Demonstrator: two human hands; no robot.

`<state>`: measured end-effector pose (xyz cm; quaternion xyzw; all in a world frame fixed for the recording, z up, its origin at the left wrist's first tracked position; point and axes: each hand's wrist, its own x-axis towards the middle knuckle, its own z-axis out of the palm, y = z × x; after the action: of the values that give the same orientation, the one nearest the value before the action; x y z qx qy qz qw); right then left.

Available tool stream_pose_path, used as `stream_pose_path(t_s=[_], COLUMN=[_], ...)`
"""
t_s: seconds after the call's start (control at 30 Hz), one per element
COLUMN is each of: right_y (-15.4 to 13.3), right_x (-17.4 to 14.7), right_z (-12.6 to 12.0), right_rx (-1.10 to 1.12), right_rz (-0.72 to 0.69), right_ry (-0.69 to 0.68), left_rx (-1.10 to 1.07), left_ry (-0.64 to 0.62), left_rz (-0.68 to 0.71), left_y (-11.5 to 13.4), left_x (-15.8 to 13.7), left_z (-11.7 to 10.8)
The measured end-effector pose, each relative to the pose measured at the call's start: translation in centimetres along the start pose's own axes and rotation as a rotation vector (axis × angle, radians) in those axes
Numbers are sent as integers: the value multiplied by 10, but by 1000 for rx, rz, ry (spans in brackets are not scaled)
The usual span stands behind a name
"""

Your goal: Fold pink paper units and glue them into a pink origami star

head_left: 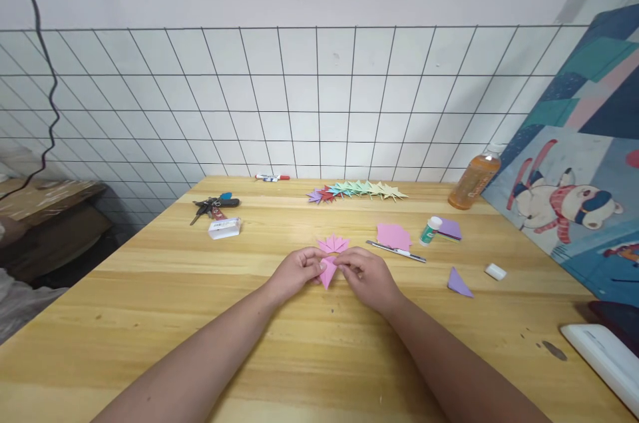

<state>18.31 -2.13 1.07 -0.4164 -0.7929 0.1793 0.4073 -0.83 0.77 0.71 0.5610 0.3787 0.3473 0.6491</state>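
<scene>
A small pink piece of folded paper [327,274] is pinched between both hands, its point toward me. My left hand [298,268] grips its left edge, with the thumb on top. The fingers of my right hand [367,274] are closed on its upper right edge. Just beyond the fingertips, a pink pleated paper fan shape [333,244] lies on the table. To the right of it are a stack of pink paper [393,236] and a slim dark-and-silver pen-like tool [397,251].
Folded paper leaves [357,190] in several colours line the back. A glue stick [430,230], purple paper [449,229], a purple folded triangle [458,283], an eraser [495,272] and a bottle [476,176] stand right. Keys [214,206], a small white box [224,228] and a marker [272,177] lie left.
</scene>
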Motion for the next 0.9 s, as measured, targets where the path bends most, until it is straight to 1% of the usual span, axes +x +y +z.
stream_pose_path(t_s=[0.17,0.33,0.57,0.67,0.77,0.83,0.9], right_y=[-1,5,5,5,2,0,-1], right_x=[0,1,2,2,2,2,1], right_z=[0,1,1,1,0,0,1], right_rx=[29,-25,-18,-30,-9,32,121], right_rz=[-72,-96,-131,-101,-64,-43,12], right_ry=[-50,-14,-24,9,14,21,33], left_rx=[35,-18,-68,-72,-66,-58,-50], left_ry=[21,25,24,11,-8,-10,-6], left_rz=[30,24,19,16,5,5,6], left_y=[1,6,4,3,2,2,2], left_x=[-1,-1,1,1,1,1,1], left_z=[3,3,0,-1,-2,-2,-2])
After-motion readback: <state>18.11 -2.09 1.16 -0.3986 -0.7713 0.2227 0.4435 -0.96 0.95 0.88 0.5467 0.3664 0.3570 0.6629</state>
